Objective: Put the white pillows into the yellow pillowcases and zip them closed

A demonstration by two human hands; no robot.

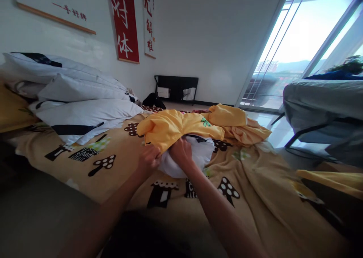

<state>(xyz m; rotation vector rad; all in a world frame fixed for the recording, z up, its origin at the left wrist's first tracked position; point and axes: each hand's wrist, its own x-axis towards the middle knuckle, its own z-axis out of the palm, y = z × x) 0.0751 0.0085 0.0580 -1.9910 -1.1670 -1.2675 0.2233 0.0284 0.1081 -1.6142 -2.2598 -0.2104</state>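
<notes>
A yellow pillowcase (167, 127) with a green leaf print lies rumpled on the bed in front of me. Part of a white pillow (202, 152) with a dark band shows below its near edge; the rest is covered by the yellow cloth. My left hand (151, 159) is closed on the near left edge of the pillowcase. To its right, my right hand (181, 152) reaches over the white pillow and in under the yellow cloth. Its fingertips are hidden there, so their grip cannot be made out.
A tan blanket (119, 190) with mushroom prints covers the bed. White pillows (85, 112) are piled at the left beside a yellow cushion (14, 110). More yellow cloth (228, 115) lies behind the pillowcase. A grey-covered piece of furniture (323, 103) stands right, near the glass door (283, 50).
</notes>
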